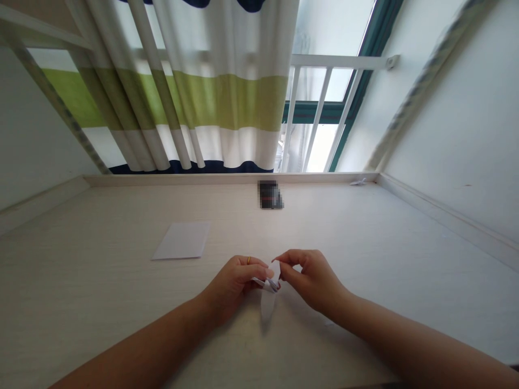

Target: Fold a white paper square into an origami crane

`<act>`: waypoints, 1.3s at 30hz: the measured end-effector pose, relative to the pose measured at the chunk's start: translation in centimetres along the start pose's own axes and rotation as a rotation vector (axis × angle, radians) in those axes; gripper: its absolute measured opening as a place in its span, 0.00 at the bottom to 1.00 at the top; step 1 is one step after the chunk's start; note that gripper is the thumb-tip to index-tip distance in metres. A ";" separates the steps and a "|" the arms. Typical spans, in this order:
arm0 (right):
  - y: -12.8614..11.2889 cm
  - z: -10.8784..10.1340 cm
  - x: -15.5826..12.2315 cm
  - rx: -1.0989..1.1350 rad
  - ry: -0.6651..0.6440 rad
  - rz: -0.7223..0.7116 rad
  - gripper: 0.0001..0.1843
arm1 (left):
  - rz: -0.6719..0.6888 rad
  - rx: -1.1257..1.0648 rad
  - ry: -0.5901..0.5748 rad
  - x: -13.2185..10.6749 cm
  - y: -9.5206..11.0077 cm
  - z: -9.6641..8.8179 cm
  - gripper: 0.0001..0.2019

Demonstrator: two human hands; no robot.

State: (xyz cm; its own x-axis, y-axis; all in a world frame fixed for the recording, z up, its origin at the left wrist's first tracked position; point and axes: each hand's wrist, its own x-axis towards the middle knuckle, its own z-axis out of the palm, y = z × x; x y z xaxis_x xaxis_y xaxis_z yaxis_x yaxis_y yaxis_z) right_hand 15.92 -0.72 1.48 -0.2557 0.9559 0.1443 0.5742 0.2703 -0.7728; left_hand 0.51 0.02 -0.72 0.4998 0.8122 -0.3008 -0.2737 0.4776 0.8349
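Note:
A small folded piece of white paper [270, 294] is held just above the pale wooden table [101, 302], near its front middle. My left hand [235, 283], with a gold ring on one finger, pinches the paper from the left. My right hand [310, 278] pinches its upper tip from the right, fingers curled. The lower point of the folded paper hangs down towards the table between both hands.
A flat white sheet of paper [182, 240] lies on the table to the left, beyond my hands. A small dark blurred object [270, 194] sits at the back edge. Striped curtains [211, 97] and a window with white rails [324, 108] stand behind; walls close both sides.

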 end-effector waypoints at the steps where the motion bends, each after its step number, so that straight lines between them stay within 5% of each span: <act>1: -0.1 -0.1 0.1 0.047 -0.028 0.043 0.12 | 0.001 0.002 0.003 0.0 0.0 0.0 0.03; 8: 0.0 -0.3 0.1 0.072 -0.060 0.002 0.12 | 0.005 0.013 0.014 -0.2 0.1 0.0 0.03; 20: 0.9 0.1 -0.1 -0.257 0.120 -0.241 0.11 | -0.011 -0.012 0.014 -0.1 0.2 0.3 0.04; 31: 1.0 -1.2 0.7 -0.154 0.093 -0.075 0.13 | 0.123 -0.046 0.122 0.2 0.3 -0.2 0.05; 35: 0.2 -0.8 0.1 0.061 -0.076 -0.030 0.18 | 0.221 -0.117 0.234 0.6 0.3 -0.4 0.05; 39: 0.0 -0.3 0.1 0.253 -0.182 0.084 0.09 | 0.246 -0.153 0.311 0.6 0.4 -0.3 0.05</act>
State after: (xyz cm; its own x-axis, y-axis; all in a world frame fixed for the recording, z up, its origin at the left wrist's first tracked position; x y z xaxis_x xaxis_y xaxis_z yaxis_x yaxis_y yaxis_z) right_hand 16.19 -0.58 1.67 -0.3635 0.9313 -0.0220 0.3937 0.1322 -0.9097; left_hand 0.43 0.79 -0.69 0.1390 0.9594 -0.2456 -0.4839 0.2821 0.8284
